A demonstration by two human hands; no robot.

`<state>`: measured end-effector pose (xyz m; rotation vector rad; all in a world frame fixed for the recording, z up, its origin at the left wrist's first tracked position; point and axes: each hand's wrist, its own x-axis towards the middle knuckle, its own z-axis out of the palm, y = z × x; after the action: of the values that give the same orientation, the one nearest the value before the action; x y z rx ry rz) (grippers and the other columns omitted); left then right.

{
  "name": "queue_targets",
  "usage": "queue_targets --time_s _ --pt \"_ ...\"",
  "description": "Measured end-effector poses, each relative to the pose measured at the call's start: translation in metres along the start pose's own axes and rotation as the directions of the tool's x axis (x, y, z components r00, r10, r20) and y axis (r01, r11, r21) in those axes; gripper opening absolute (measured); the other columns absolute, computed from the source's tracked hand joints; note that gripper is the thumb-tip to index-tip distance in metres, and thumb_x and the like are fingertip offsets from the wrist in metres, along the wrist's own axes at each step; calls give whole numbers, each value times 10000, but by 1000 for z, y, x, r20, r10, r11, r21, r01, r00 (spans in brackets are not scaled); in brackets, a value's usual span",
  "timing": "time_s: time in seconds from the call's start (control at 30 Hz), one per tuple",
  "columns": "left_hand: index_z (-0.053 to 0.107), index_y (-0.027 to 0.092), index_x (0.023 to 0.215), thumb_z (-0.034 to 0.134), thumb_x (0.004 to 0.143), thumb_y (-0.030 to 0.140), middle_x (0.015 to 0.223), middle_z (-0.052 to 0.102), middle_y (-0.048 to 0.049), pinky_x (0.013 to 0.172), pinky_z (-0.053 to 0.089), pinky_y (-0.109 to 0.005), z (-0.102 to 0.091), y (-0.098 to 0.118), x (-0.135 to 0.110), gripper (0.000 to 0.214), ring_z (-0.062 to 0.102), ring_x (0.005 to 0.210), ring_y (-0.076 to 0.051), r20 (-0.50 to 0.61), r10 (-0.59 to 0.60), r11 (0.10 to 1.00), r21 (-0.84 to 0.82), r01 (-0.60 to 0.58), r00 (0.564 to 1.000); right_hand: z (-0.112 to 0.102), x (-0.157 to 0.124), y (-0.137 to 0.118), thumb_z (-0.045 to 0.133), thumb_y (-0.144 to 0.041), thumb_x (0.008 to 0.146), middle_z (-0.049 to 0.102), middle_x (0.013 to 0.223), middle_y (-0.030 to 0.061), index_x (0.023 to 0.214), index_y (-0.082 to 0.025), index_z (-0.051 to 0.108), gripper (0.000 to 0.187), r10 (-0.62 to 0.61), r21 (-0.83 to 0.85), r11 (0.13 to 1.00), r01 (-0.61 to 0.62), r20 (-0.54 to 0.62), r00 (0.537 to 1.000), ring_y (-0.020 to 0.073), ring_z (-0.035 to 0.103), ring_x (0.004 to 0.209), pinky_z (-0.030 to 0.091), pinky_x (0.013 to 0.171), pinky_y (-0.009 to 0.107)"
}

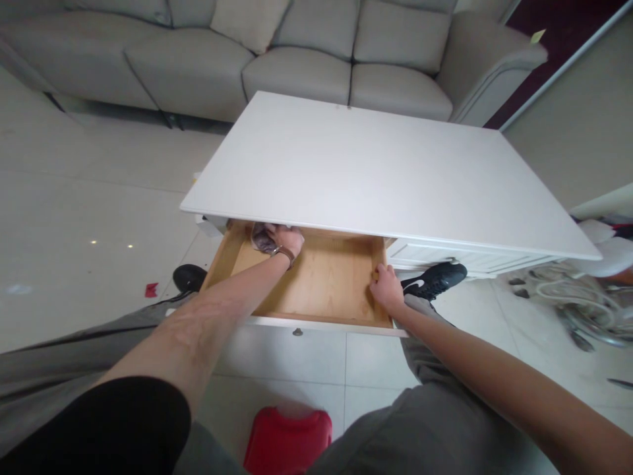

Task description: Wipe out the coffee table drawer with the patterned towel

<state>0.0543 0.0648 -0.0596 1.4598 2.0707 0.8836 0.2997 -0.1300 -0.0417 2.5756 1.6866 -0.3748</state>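
A white low table (386, 171) has its wooden drawer (326, 277) pulled out toward me. My left hand (284, 239) reaches into the back left of the drawer, under the tabletop's edge, with fingers closed on a crumpled clear plastic item (262, 237). A watch strap circles that wrist. My right hand (384, 287) grips the drawer's right side wall, fingers curled over its rim. The drawer's floor looks bare apart from what my left hand holds.
A grey sofa (297, 59) stands behind the table. A red object (288, 441) lies on the tiled floor between my knees. My black shoes (435, 280) flank the drawer. Cables and white items (583, 303) clutter the floor at right. A small red scrap (151, 289) lies at left.
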Motion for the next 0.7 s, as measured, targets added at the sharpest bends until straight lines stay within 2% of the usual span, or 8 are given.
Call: queue_targets --time_s 0.07,0.13,0.23,0.3,0.37,0.5,0.6,0.7 --pt "702 128 1157 556 926 216 1342 679 -174 1290 101 -604 16 14 -14 287 393 1495 -355 69 76 996 49 -79 995 0 0 -1 484 -183 951 552 1232 136 1220 -184 568 281 2 1 1000 -2 6 1000 245 671 926 480 761 346" --pt "682 121 1221 485 967 217 1348 685 -189 1257 88 -684 34 34 -34 335 397 1488 -365 149 125 984 108 -141 981 -1 -1 -1 482 -169 951 549 1235 134 1224 -187 563 286 5 3 1000 -5 8 1000 242 667 936 482 773 345" --pt "678 143 1245 462 995 233 1401 661 -185 1266 93 -661 62 68 -70 343 376 1504 -349 222 136 983 94 -160 965 -2 -1 -3 481 -149 945 550 1233 128 1221 -191 559 290 10 4 1000 -10 8 1000 233 664 946 486 784 338" --pt "677 153 1265 461 1018 274 1441 637 -182 1267 138 -634 78 90 -97 350 343 1524 -342 263 175 981 39 -191 949 -2 -1 -3 471 -139 946 555 1226 123 1218 -192 556 289 11 10 1000 -11 4 1000 226 664 943 488 780 331" --pt "699 175 1245 443 1047 338 1433 644 -168 1256 210 -593 93 108 -122 362 394 1492 -333 322 230 972 -36 -230 919 -2 0 -2 465 -143 951 563 1214 119 1217 -191 559 285 9 14 1000 -9 -4 1000 224 664 942 490 777 325" --pt "754 230 1171 507 1037 413 1423 644 -126 1213 330 -445 109 123 -151 335 570 1335 -294 474 385 923 -176 -343 792 1 3 0 479 -187 964 574 1185 130 1232 -162 581 288 20 37 999 -20 9 1000 230 662 947 496 797 322" --pt "770 211 1137 542 1021 407 1360 672 -142 1173 375 -417 107 120 -150 322 632 1253 -300 527 469 879 -198 -434 709 2 4 1 467 -192 972 559 1192 136 1202 -156 611 274 23 36 999 -23 24 999 227 662 935 500 807 327" --pt "781 163 1073 576 995 367 1225 725 -173 1119 430 -418 98 117 -140 299 672 1181 -319 600 474 873 -226 -431 644 1 2 0 417 -203 1003 538 1206 137 1130 -173 653 270 -5 31 1000 4 35 999 219 663 909 505 798 332"
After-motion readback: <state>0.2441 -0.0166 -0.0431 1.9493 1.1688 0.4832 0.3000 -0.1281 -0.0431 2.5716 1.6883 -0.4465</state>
